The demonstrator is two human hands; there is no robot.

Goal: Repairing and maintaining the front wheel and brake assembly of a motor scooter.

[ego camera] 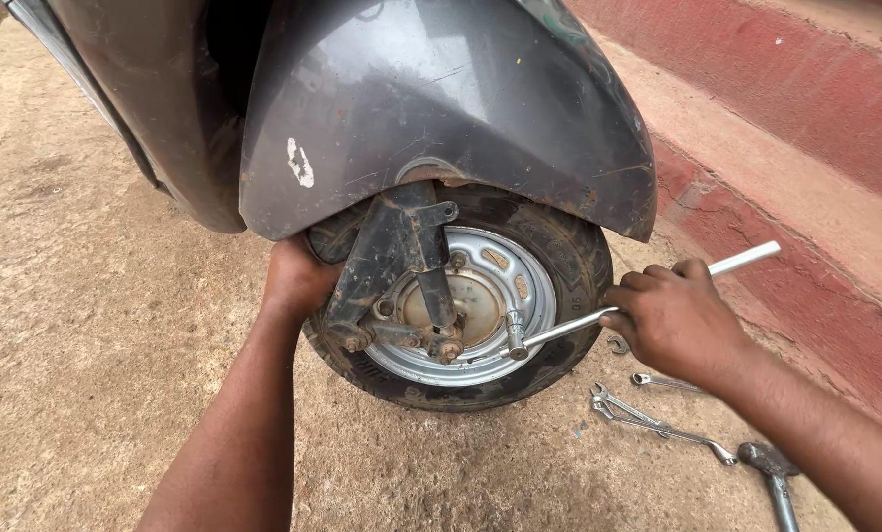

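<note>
A grey scooter's front wheel [544, 246], black tyre on a silver rim, sits under a dark grey mudguard [441, 108]. My left hand [298, 281] grips the tyre's left side behind the rusty fork leg [392, 251]. My right hand [667, 315] is closed around a long silver socket wrench [751, 258]. The wrench's socket end [517, 347] sits against the rim near the hub [451, 310]; the handle sticks out to the right past my fist.
Several spanners [648, 419] and a hammer [771, 463] lie on the sandy concrete ground at the lower right. A red-painted stepped kerb [805, 148] runs along the right side. Scooter bodywork [145, 99] fills the upper left.
</note>
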